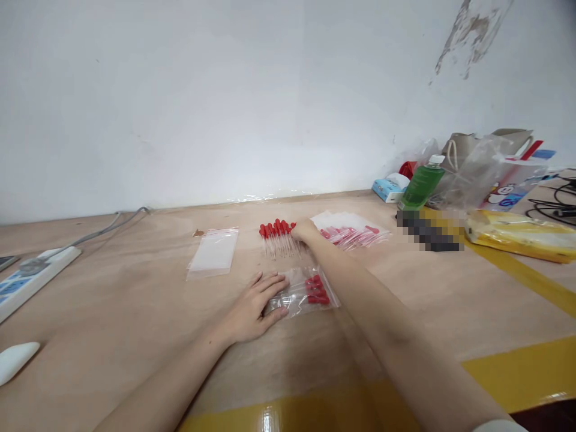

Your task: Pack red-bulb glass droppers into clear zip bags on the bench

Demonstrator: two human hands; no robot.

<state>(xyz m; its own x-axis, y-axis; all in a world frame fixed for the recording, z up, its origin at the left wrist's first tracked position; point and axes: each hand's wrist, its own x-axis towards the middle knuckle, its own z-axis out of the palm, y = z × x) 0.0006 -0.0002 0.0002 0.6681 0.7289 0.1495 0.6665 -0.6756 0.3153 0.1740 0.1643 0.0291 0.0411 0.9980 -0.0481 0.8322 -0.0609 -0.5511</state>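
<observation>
Resting with fingers loosely spread, the left hand (258, 305) lay on a flat, clear plastic bag (297, 300) with red pieces inside, on the tan counter (157, 312) in the head view. Beyond, the right hand (306, 230) met the row of slender, clear droppers with red bulbs (278, 228); its grip was hidden, so I couldn't tell its hold. Crowded stems could have snagged neighbours; light pressure might have let the bag slide.

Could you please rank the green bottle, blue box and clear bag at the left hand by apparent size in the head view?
1. Clear bag, partly under the left hand
2. Green bottle
3. Blue box
</observation>
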